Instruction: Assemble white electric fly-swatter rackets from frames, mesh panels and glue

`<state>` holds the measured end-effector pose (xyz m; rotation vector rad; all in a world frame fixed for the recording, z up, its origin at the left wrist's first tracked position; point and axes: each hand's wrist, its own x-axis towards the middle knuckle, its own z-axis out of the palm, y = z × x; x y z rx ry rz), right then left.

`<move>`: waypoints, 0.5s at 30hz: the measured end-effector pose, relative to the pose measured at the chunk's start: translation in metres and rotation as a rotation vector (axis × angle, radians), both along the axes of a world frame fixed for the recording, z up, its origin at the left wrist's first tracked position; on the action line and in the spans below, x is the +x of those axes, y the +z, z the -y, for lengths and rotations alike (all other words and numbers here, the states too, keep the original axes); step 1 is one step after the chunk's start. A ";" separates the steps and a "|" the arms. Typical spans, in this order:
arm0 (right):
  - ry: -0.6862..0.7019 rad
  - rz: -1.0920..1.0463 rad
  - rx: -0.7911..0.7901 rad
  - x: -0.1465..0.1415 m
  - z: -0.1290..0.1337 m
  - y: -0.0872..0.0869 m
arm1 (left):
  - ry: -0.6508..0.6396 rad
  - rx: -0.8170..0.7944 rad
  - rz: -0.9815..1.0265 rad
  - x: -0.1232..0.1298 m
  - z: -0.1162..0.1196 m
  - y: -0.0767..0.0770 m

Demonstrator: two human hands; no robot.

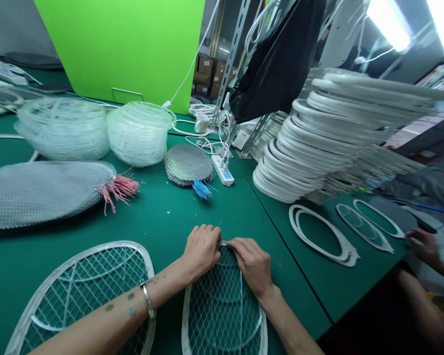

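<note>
Both my hands meet at the far end of a white oval racket frame (224, 305) with wire mesh inside, which lies flat on the green table. My left hand (203, 250) is closed with its fingers pressed on the top rim. Beside it, my right hand (254, 266) pinches the same rim between thumb and fingers. Whatever small part might sit under the fingertips is hidden. Left of this, partly beneath my left forearm, lies another meshed racket frame (123, 244).
Metal mesh stacks with pink wires (48, 192) and blue wires (189, 165) lie ahead. Behind them are translucent ring piles (138, 135) and a power strip (222, 170). A tall stack of white frames (299, 162) leans right, near loose oval frames (318, 231) and another person's hand (425, 246).
</note>
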<state>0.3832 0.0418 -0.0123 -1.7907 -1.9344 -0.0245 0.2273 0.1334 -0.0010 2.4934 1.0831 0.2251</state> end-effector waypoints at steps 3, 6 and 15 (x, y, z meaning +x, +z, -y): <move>0.009 -0.018 -0.021 0.001 0.000 0.002 | -0.001 -0.011 -0.003 0.000 0.000 0.000; -0.005 -0.056 -0.036 0.001 0.000 0.004 | -0.001 -0.015 -0.001 0.000 -0.001 0.001; -0.120 -0.216 -0.026 0.004 -0.006 -0.003 | 0.014 -0.033 0.005 0.001 -0.002 0.004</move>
